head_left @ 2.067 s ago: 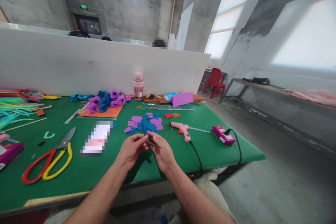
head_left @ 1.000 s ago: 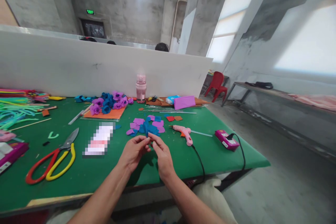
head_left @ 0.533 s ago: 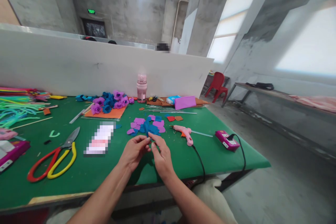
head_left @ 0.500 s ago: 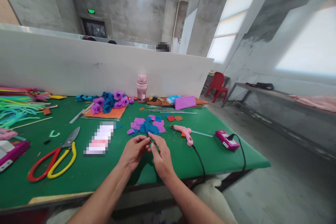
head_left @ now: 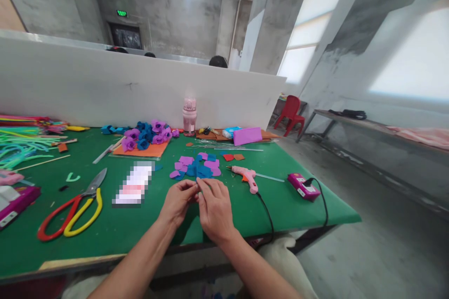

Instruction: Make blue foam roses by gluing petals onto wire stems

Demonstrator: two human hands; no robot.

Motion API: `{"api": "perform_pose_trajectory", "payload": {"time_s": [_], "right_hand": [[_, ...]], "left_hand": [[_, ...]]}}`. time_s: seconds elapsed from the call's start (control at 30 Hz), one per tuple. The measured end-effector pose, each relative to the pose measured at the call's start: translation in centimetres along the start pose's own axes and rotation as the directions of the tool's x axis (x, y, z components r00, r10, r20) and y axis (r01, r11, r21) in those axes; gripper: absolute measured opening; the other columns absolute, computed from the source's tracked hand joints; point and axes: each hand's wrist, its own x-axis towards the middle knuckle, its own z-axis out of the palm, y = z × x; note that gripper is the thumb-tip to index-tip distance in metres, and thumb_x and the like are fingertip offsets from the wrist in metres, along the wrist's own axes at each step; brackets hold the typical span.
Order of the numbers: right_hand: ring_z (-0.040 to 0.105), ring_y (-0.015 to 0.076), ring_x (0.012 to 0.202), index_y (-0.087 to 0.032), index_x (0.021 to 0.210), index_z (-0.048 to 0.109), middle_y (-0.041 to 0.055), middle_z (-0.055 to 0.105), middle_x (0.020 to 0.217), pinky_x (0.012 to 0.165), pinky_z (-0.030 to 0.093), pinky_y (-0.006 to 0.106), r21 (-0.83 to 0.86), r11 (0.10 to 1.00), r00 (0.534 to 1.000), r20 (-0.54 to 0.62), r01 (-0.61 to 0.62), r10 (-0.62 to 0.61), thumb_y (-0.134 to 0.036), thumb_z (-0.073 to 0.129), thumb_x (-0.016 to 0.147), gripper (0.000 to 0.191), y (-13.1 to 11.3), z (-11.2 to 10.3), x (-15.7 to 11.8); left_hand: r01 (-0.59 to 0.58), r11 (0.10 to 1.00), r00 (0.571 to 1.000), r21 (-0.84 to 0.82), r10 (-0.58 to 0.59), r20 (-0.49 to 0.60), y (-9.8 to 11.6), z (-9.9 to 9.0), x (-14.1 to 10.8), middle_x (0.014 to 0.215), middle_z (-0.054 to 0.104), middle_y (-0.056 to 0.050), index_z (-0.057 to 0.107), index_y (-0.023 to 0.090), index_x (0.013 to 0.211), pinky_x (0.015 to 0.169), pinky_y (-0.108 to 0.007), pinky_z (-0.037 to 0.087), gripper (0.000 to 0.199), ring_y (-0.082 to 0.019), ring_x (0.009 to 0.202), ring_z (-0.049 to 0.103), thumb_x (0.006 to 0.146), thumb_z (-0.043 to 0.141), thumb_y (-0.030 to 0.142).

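My left hand (head_left: 178,200) and my right hand (head_left: 215,205) meet above the front of the green table, fingertips pinched together. Between them is a small blue paper petal (head_left: 197,174), mostly covered by the fingers and hard to tell from the blue pieces behind. Just beyond the fingertips lie loose purple paper petals (head_left: 212,165) and blue ones (head_left: 204,171) in a flat cluster. A pink hot glue gun (head_left: 245,176) rests to the right of my right hand, its clear glue stick pointing right.
Scissors (head_left: 84,203) with red and yellow handles lie left, beside a blurred white item (head_left: 135,184). Finished paper flowers (head_left: 143,136) sit on an orange sheet farther back. A pink bottle (head_left: 190,119) stands against the white partition (head_left: 147,88). The glue gun's cord runs to a purple power strip (head_left: 303,187).
My right hand has turned over the fingertips, its back now facing up and its fingers covering more of the blue petal. My left hand stays almost in place.
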Motion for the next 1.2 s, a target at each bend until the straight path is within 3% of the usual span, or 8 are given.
{"api": "perform_pose_trajectory", "payload": {"time_s": [0.13,0.27,0.4,0.47,0.53,0.67,0.83,1.2], "right_hand": [[0.05,0.0196,0.102,-0.02,0.117,0.053,0.0076,0.059,0.106,0.09,0.039,0.038,0.175,0.974,0.987,-0.099,0.145,-0.129,-0.016,0.047,0.083,0.035,-0.2,-1.0,0.2],[0.056,0.0171,0.081,-0.018,0.086,0.061,0.0046,0.062,0.083,0.076,0.044,0.032,0.376,0.91,0.95,-0.181,-0.173,0.255,-0.026,0.052,0.083,0.012,1.4,-0.8,0.8],[0.058,0.0159,0.069,-0.017,0.073,0.064,0.0025,0.064,0.071,0.068,0.046,0.029,0.674,0.573,0.787,0.021,-0.466,0.616,-0.039,0.06,0.075,0.023,3.7,-0.2,1.5],[0.06,0.0163,0.067,-0.016,0.071,0.066,0.0039,0.066,0.071,0.069,0.048,0.03,0.766,0.378,0.731,0.169,-0.52,0.661,-0.044,0.061,0.073,0.028,4.3,-0.2,1.7],[0.061,0.0172,0.069,-0.015,0.07,0.068,0.0057,0.068,0.072,0.073,0.049,0.033,0.777,0.295,0.727,0.281,-0.555,0.627,-0.048,0.057,0.075,0.035,4.2,-0.3,1.8],[0.063,0.0188,0.084,-0.019,0.09,0.07,0.0048,0.069,0.087,0.081,0.048,0.034,0.744,0.436,0.841,0.314,-0.506,0.441,-0.042,0.057,0.078,0.028,3.1,-0.9,1.9],[0.061,0.0173,0.087,-0.023,0.093,0.068,0.0029,0.067,0.092,0.081,0.047,0.031,0.641,0.722,0.964,0.128,-0.259,0.231,-0.027,0.066,0.073,0.02,2.3,-1.7,2.0],[0.06,0.0167,0.082,-0.023,0.085,0.067,0.003,0.065,0.084,0.077,0.047,0.031,0.548,0.828,0.987,-0.027,-0.118,0.159,-0.021,0.064,0.074,0.012,1.8,-1.7,1.7]], "left_hand": [[0.0,1.0,0.999,-0.017,-0.001,-0.032,0.1,-0.3,0.3,0.055,0.057,0.004,0.062,0.012,0.062,0.049,-0.017,0.043,0.026,-0.005,0.048,0.05,0.048,0.081,0.024],[0.075,0.997,0.997,-0.015,-0.075,0.01,0.4,-0.7,0.6,0.059,0.06,0.002,0.062,0.012,0.065,0.05,-0.018,0.046,0.024,-0.005,0.047,0.05,0.053,0.08,0.025],[0.098,0.995,0.991,-0.002,-0.097,0.09,0.6,-0.8,0.4,0.062,0.06,0.001,0.062,0.012,0.065,0.048,-0.018,0.046,0.022,-0.004,0.047,0.048,0.058,0.078,0.025],[0.096,0.995,0.989,0.022,-0.098,0.115,0.7,-0.6,0.2,0.062,0.06,0.001,0.062,0.013,0.064,0.047,-0.018,0.045,0.021,-0.004,0.047,0.048,0.059,0.077,0.026],[0.07,0.996,0.986,0.063,-0.079,0.146,0.8,-0.3,-0.2,0.061,0.06,0.001,0.062,0.013,0.062,0.047,-0.019,0.045,0.02,-0.005,0.047,0.048,0.06,0.076,0.027],[-0.079,0.976,0.973,0.203,0.031,0.23,1.2,0.2,-0.8,0.053,0.055,0.002,0.063,0.015,0.061,0.048,-0.021,0.045,0.016,-0.008,0.047,0.05,0.063,0.073,0.027],[-0.27,0.892,0.946,0.363,0.177,0.271,1.8,0.4,-1.4,0.054,0.058,0.0,0.066,0.016,0.058,0.05,-0.023,0.044,0.013,-0.012,0.047,0.054,0.065,0.07,0.026],[-0.425,0.826,0.894,0.371,0.317,0.317,2.5,0.9,-2.0,0.065,0.062,-0.004,0.071,0.019,0.06,0.05,-0.024,0.043,0.007,-0.013,0.05,0.051,0.064,0.069,0.025]]}}
